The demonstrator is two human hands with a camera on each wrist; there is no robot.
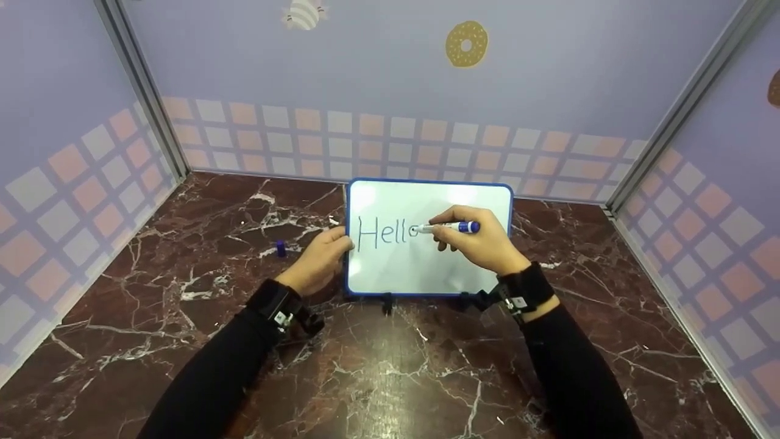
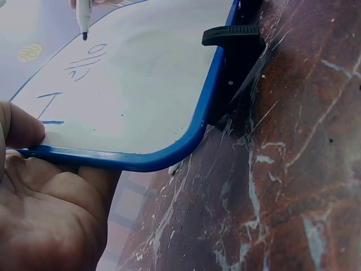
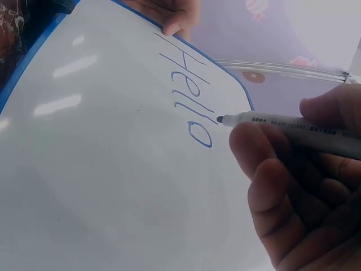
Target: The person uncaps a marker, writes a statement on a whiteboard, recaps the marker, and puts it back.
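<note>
A whiteboard (image 1: 402, 274) with a blue frame stands tilted on the table, the word "Hello" (image 3: 192, 90) written on it in blue. My left hand (image 1: 320, 259) grips its left edge, thumb over the front and fingers behind, as the left wrist view shows. In my right hand (image 1: 478, 238) a whiteboard marker (image 1: 448, 227) is pinched between thumb and fingers. Its dark tip (image 3: 220, 119) is beside the final letters; in the left wrist view the tip (image 2: 85, 36) looks slightly off the surface. The blue-purple marker cap (image 1: 280, 248) lies left of my left hand.
Black feet (image 1: 387, 303) carry the board's lower edge on the dark red marble-patterned table (image 1: 378, 378). Lilac panels with checks and a doughnut picture (image 1: 467, 44) wall in the back and both sides. Metal posts (image 1: 646, 140) stand at the back corners.
</note>
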